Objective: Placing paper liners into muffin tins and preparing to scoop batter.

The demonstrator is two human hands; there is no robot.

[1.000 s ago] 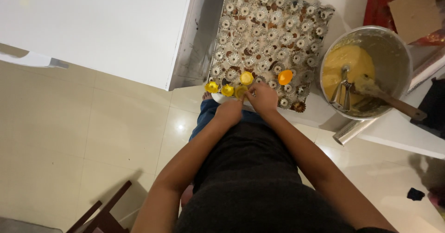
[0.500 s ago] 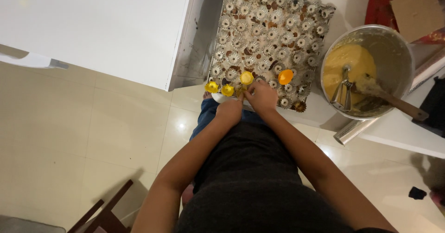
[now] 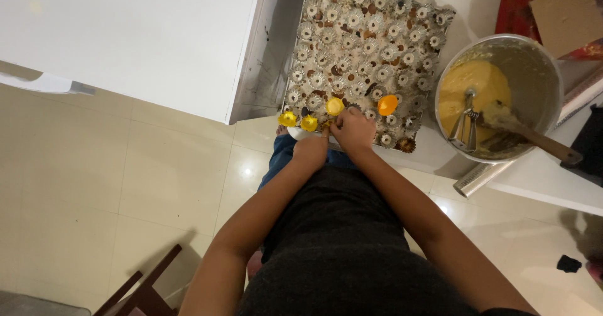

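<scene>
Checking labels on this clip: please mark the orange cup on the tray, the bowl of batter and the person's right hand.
orange cup (image 3: pixel 387 104), head view, on its orange inside.
bowl of batter (image 3: pixel 548 76), head view, on the bare inner wall.
right hand (image 3: pixel 353 130), head view, on the back of the hand.

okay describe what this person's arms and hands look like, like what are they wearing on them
Both arms are bare from the upper arm down: no sleeves reach the forearms, and no gloves, watch or bracelets show. The left hand and right hand are uncovered; any rings are too small to tell. The torso wears a dark, near-black top.
</scene>
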